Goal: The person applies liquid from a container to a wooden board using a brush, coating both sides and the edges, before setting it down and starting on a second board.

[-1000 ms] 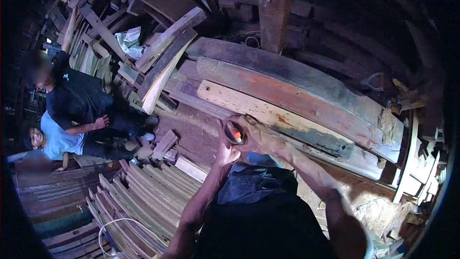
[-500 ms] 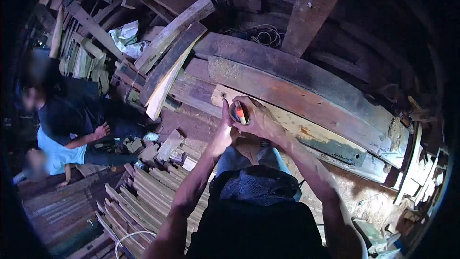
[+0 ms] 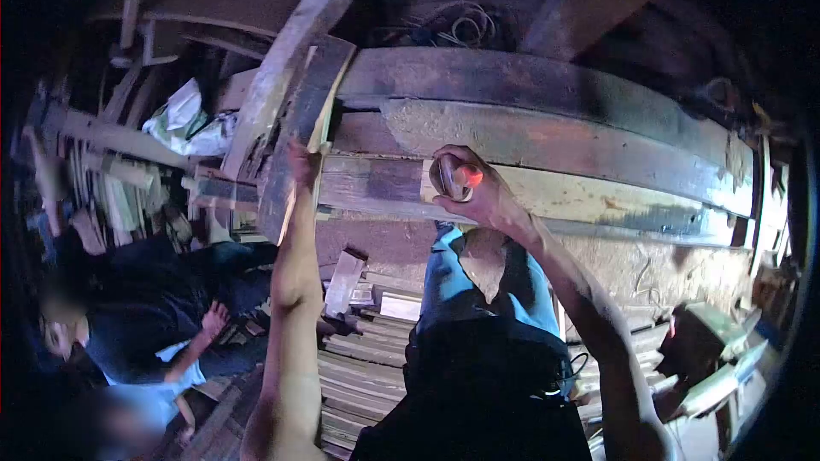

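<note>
My right hand [image 3: 491, 202] is wrapped around a short round container [image 3: 442, 177], like a can or cup, with its opening facing up at me. Something red and pale shows inside, too blurred to name. Below it lies a pale plank [image 3: 581, 192] with a darker far end. My left hand [image 3: 303, 164] is stretched out to the left, at the edge of a dark board [image 3: 309, 102] that lies across the long beams. Motion blur hides whether its fingers grip the board or only touch it.
Thick curved beams [image 3: 478, 72] run left to right in front of me. A weathered timber [image 3: 286, 68] lies beside the dark board. Stacked slats [image 3: 363, 380] cover the floor below. Two people [image 3: 137, 333] are low at the left. Coiled cable [image 3: 468, 27] lies behind the beams.
My left hand has let go of the round container and moved left to the dark board. My right hand still holds the container. The view has turned and shifted.
</note>
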A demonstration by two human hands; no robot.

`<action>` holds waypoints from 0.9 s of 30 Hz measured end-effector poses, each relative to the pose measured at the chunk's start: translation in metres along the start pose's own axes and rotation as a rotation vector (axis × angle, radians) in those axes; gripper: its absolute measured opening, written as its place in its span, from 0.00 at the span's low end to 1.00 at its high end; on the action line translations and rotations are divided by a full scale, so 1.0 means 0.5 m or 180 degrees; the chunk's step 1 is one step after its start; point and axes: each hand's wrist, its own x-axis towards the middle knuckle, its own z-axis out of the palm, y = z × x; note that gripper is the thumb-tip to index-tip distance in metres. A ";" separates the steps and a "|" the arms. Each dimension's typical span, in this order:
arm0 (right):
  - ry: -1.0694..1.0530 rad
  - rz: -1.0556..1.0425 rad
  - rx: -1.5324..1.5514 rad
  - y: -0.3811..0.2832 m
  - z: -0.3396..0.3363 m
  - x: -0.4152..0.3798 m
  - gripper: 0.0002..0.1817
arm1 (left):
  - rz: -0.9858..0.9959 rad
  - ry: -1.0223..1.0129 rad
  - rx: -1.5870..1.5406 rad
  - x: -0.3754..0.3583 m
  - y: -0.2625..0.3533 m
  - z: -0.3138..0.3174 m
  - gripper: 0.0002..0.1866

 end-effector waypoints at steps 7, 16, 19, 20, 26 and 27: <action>-0.0036 0.0981 0.0436 0.014 0.016 -0.044 0.38 | 0.0066 -0.0605 -0.0008 0.039 -0.012 -0.105 0.58; 0.0274 0.0892 0.0165 0.047 0.008 -0.119 0.38 | -0.0196 -0.0947 0.0115 0.047 -0.011 -0.115 0.66; 0.0467 0.0748 -0.0016 0.049 -0.004 -0.145 0.38 | -0.0513 -0.0845 0.0585 -0.012 0.171 -0.186 0.63; 0.0410 0.0771 0.0167 0.041 -0.018 -0.152 0.37 | -0.0316 -0.0765 0.0766 -0.020 0.151 -0.160 0.63; 0.0695 0.0861 0.0158 -0.014 -0.104 -0.233 0.38 | 0.0575 -0.1669 -0.1210 -0.122 0.234 -0.216 0.66; 0.0830 0.0915 0.0187 -0.020 -0.119 -0.258 0.38 | 0.0446 -0.2183 -0.1653 -0.146 0.315 -0.255 0.59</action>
